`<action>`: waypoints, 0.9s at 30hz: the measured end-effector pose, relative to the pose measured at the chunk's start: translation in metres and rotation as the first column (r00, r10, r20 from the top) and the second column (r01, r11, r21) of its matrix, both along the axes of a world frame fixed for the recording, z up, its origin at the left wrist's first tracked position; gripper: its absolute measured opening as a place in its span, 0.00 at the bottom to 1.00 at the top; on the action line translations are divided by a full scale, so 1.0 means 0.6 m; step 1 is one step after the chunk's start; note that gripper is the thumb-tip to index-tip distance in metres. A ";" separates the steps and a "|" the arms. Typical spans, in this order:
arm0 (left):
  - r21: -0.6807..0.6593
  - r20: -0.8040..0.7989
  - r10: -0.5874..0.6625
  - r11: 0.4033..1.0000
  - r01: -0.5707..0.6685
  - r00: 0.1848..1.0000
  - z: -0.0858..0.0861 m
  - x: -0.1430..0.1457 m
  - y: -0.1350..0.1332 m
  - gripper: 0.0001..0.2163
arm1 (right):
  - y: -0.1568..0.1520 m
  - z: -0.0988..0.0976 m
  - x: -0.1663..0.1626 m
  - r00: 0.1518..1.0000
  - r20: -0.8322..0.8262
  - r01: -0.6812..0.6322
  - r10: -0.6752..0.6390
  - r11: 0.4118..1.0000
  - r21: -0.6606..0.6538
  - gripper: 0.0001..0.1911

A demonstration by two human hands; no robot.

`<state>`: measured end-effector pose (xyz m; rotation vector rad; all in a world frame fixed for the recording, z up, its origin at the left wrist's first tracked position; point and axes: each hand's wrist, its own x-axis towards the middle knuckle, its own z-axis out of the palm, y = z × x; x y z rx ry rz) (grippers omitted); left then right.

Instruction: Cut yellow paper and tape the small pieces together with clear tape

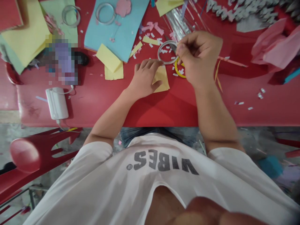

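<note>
My left hand (pixel 144 78) lies on a small yellow paper piece (pixel 162 82) on the red table (pixel 164 106), fingers pressing it flat. My right hand (pixel 199 56) is closed in a pinch over a clear tape roll (pixel 167 52), its fingertips at the roll's right edge. What the fingers pinch is too small to make out. A yellow ring (pixel 178 71), maybe scissor handles, shows under the right hand. Small paper scraps lie around the roll.
Light blue paper (pixel 117 34), yellow sheets (pixel 25 34) and folded yellow pieces (pixel 110 61) lie at the back left, with two more tape rolls (pixel 105 13). A white power bank (pixel 57 103) sits left. Pink paper (pixel 274 47) lies right. A red chair (pixel 35 153) stands below left.
</note>
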<state>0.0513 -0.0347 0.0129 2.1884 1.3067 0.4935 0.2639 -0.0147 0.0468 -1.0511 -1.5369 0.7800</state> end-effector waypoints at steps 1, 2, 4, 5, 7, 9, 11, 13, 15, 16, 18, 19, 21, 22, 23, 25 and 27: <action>0.009 -0.003 0.015 1.000 -0.015 1.000 -0.007 -0.001 0.004 0.32 | 0.002 -0.003 0.000 1.000 0.002 0.004 -0.004 1.000 0.001 0.04; 0.019 -0.010 0.028 0.999 -0.028 1.000 -0.012 -0.002 0.006 0.33 | 0.004 -0.007 0.001 1.000 0.006 0.017 -0.017 1.000 0.001 0.04; 0.040 -0.028 0.051 0.998 -0.050 0.998 -0.019 -0.002 0.010 0.33 | 0.007 -0.014 0.000 0.999 0.010 0.050 -0.050 0.999 0.003 0.04; 0.047 -0.034 0.062 0.997 -0.060 0.998 -0.020 -0.002 0.010 0.34 | 0.008 -0.016 0.001 0.998 0.014 0.054 -0.055 0.999 0.003 0.04; 0.047 -0.041 0.074 0.996 -0.072 0.996 -0.019 -0.001 0.010 0.35 | 0.010 -0.020 0.002 0.998 0.037 0.056 -0.056 0.998 0.007 0.04; 0.033 -0.048 0.074 0.997 -0.072 0.996 -0.018 -0.001 0.010 0.34 | 0.013 -0.026 0.005 0.997 0.067 0.049 -0.050 0.999 0.017 0.04; 0.017 -0.046 0.071 0.997 -0.070 0.996 -0.018 -0.002 0.012 0.31 | 0.019 -0.039 0.011 0.996 0.085 0.022 -0.020 1.000 -0.019 0.04; 0.012 -0.029 0.076 0.997 -0.076 0.997 -0.022 -0.004 0.016 0.28 | 0.025 -0.062 0.018 0.992 0.113 -0.033 0.048 0.991 -0.132 0.06; 0.013 0.005 0.084 0.996 -0.084 0.996 -0.029 -0.007 0.022 0.24 | 0.032 -0.089 0.023 0.981 0.159 -0.065 0.109 0.964 -0.259 0.12; 0.014 0.028 0.088 0.996 -0.088 0.996 -0.033 -0.008 0.025 0.22 | 0.035 -0.103 0.024 0.975 0.170 -0.084 0.140 0.950 -0.301 0.15; 0.013 0.078 0.094 0.995 -0.095 0.993 -0.040 -0.010 0.030 0.19 | 0.039 -0.123 0.023 0.969 0.160 -0.127 0.190 0.932 -0.340 0.20; 0.013 0.099 0.097 0.995 -0.099 0.990 -0.043 -0.011 0.032 0.18 | 0.040 -0.128 0.021 0.967 0.152 -0.142 0.205 0.927 -0.347 0.22; 0.016 0.126 0.099 0.995 -0.102 0.987 -0.046 -0.011 0.035 0.16 | 0.042 -0.130 0.016 0.964 0.142 -0.160 0.225 0.916 -0.367 0.26; 0.017 0.131 0.095 0.995 -0.098 0.987 -0.046 -0.012 0.036 0.15 | 0.043 -0.128 0.013 0.963 0.132 -0.168 0.235 0.907 -0.386 0.28; 0.018 0.133 0.093 0.995 -0.096 0.987 -0.046 -0.012 0.036 0.15 | 0.043 -0.125 0.010 0.961 0.116 -0.182 0.249 0.893 -0.410 0.30; 0.012 0.128 0.092 0.995 -0.095 0.987 -0.042 -0.012 0.036 0.15 | 0.041 -0.121 0.006 0.961 0.071 -0.208 0.266 0.871 -0.445 0.33; -0.005 0.119 0.109 0.994 -0.110 0.987 -0.035 -0.012 0.034 0.16 | 0.038 -0.120 0.004 0.965 0.022 -0.229 0.260 0.885 -0.405 0.33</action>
